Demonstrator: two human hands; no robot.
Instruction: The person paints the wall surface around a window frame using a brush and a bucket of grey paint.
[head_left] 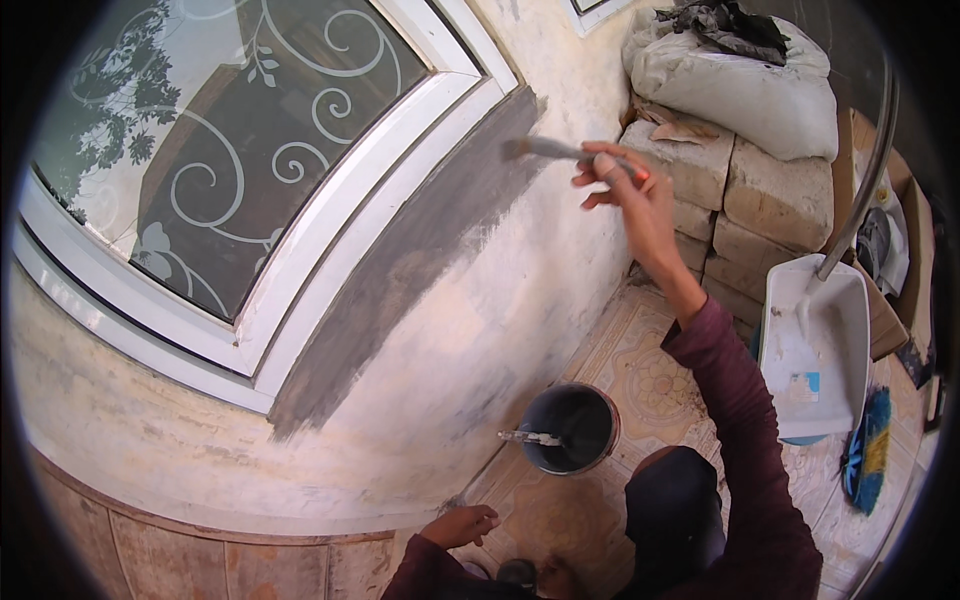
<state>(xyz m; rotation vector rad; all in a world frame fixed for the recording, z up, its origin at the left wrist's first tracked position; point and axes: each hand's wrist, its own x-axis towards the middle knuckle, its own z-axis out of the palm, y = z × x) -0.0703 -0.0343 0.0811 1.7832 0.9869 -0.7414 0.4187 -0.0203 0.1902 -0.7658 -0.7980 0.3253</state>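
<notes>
Paintbrush (560, 149) gripped in right hand (625, 180), bristles over grey coating (400, 262) along window frame (318, 245); contact unclear. Left hand (462, 526) half-open, apparently empty. Coating judged in progress; next stroke calls for light, even pressure.

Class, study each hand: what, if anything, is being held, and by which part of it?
The right hand holds a brush by its handle, bristles pointing left. No object shows in the left hand.

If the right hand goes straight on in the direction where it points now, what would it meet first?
Probably the dark grey band on the wall, its held brush touching first; depth is hard to judge here.
</notes>
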